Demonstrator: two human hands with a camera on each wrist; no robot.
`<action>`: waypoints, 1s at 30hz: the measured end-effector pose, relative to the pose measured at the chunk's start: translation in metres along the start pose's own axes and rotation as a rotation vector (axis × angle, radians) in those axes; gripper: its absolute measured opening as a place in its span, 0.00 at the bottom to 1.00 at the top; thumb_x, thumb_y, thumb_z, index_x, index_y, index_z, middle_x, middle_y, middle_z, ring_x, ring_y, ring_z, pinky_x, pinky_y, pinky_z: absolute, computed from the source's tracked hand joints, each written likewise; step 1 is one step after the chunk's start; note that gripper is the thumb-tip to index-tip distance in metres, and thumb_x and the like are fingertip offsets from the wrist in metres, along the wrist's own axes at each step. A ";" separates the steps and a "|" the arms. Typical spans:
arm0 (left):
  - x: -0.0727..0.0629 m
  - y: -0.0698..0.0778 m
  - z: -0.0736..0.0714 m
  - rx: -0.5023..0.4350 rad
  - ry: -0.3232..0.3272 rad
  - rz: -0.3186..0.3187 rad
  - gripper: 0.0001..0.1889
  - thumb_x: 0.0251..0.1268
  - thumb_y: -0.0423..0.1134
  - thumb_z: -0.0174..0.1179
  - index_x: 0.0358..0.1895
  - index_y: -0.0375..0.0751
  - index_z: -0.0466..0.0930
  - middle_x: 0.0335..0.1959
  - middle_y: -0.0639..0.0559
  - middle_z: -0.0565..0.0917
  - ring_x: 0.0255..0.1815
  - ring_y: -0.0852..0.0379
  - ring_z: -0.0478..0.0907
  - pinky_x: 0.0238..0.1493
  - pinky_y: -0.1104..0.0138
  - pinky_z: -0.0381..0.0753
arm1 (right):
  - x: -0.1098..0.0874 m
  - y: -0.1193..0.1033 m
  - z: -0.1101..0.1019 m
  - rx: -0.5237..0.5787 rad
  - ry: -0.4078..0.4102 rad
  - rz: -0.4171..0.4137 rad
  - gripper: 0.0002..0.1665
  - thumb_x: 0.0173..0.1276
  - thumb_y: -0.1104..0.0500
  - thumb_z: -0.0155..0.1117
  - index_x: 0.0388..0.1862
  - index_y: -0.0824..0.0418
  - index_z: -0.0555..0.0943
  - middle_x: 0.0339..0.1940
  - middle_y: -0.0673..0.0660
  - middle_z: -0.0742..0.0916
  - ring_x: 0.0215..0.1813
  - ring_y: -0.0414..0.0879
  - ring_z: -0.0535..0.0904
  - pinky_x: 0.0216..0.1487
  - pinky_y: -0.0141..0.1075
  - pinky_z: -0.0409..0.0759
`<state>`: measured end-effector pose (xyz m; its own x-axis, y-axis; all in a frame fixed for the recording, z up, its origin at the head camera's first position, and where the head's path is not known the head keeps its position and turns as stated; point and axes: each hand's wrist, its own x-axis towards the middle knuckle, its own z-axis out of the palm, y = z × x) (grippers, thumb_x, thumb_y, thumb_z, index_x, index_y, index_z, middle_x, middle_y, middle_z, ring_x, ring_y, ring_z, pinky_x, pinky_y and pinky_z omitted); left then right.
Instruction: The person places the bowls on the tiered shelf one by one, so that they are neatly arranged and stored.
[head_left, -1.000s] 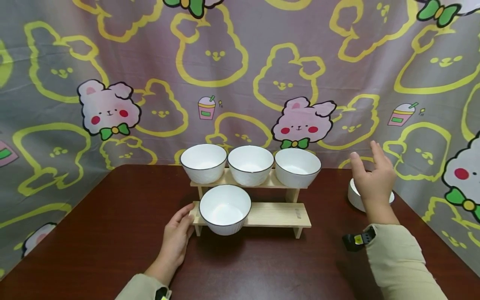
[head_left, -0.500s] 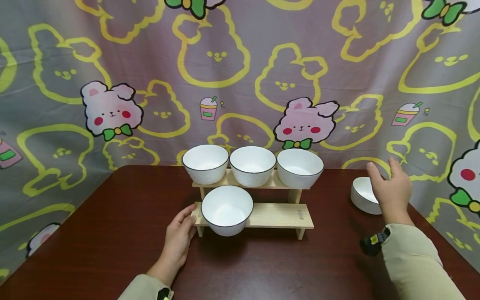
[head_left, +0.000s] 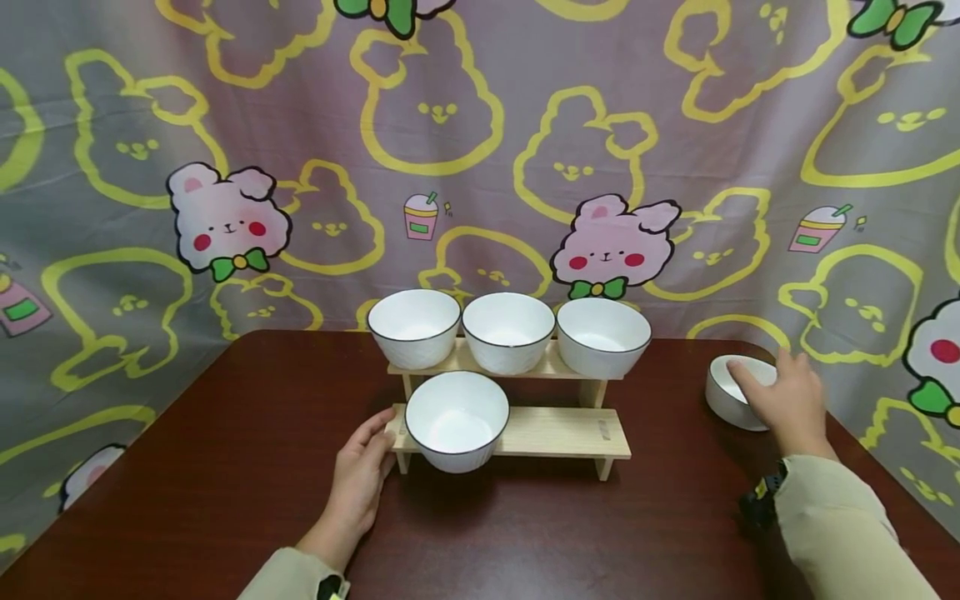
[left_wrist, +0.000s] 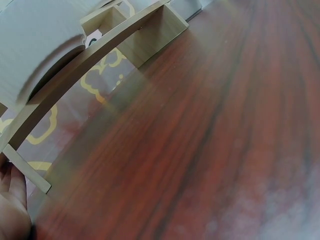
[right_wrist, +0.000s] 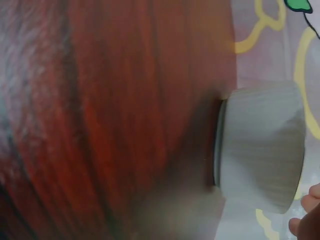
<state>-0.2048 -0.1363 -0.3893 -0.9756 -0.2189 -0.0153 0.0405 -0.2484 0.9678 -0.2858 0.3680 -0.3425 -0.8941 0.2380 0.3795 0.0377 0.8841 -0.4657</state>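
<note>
A light wooden two-step stand (head_left: 558,429) stands on the table, my left hand (head_left: 356,479) gripping the left end of its lower shelf. In the left wrist view those fingers (left_wrist: 15,185) are beside a stand leg. One white dark-rimmed bowl (head_left: 457,421) sits on the lower shelf's left part. The upper step carries a left bowl (head_left: 414,327), a middle bowl (head_left: 508,332) and a right bowl (head_left: 603,336). Far right on the table is another white bowl (head_left: 723,398). My right hand (head_left: 791,404) reaches over it, thumb and fingers spread at the rim, partly hiding it.
The dark reddish-brown table (head_left: 225,467) runs back to a patterned curtain (head_left: 450,167) with cartoon animals. The lower shelf's bare right part lies beside its bowl. The far-right bowl stands close to the table's right edge.
My right hand has moved right and down onto the far-right bowl, its raised fingers lowering to the rim. The left hand keeps its hold on the stand; the view has shifted slightly.
</note>
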 end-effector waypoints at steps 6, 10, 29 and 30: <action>0.000 -0.001 0.001 0.015 0.000 -0.005 0.22 0.68 0.29 0.42 0.64 0.29 0.63 0.65 0.40 0.65 0.48 0.69 0.72 0.48 0.76 0.72 | -0.001 0.007 0.008 -0.048 -0.135 0.083 0.56 0.64 0.32 0.43 0.67 0.81 0.47 0.59 0.88 0.51 0.61 0.81 0.46 0.54 0.68 0.50; 0.001 -0.001 0.002 0.020 -0.002 -0.010 0.22 0.68 0.29 0.42 0.64 0.29 0.63 0.65 0.39 0.64 0.48 0.68 0.73 0.47 0.76 0.72 | -0.004 0.009 0.012 -0.039 -0.164 0.120 0.57 0.64 0.33 0.43 0.66 0.83 0.46 0.61 0.89 0.46 0.64 0.80 0.39 0.55 0.70 0.47; 0.000 0.000 0.000 0.033 -0.002 -0.009 0.22 0.68 0.30 0.42 0.64 0.30 0.62 0.65 0.40 0.64 0.49 0.69 0.72 0.48 0.77 0.72 | 0.000 0.004 0.020 -0.064 -0.126 0.157 0.68 0.51 0.27 0.57 0.66 0.80 0.48 0.51 0.88 0.57 0.49 0.81 0.54 0.39 0.65 0.63; 0.000 0.000 0.000 0.034 -0.002 -0.009 0.22 0.68 0.30 0.42 0.64 0.30 0.63 0.65 0.40 0.64 0.49 0.69 0.72 0.48 0.77 0.72 | 0.000 0.005 0.020 -0.067 -0.113 0.149 0.67 0.51 0.27 0.57 0.65 0.81 0.49 0.50 0.87 0.58 0.47 0.81 0.55 0.40 0.65 0.61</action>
<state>-0.2051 -0.1365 -0.3895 -0.9764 -0.2146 -0.0233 0.0246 -0.2179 0.9757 -0.2941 0.3641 -0.3605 -0.9206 0.3249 0.2169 0.1994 0.8684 -0.4540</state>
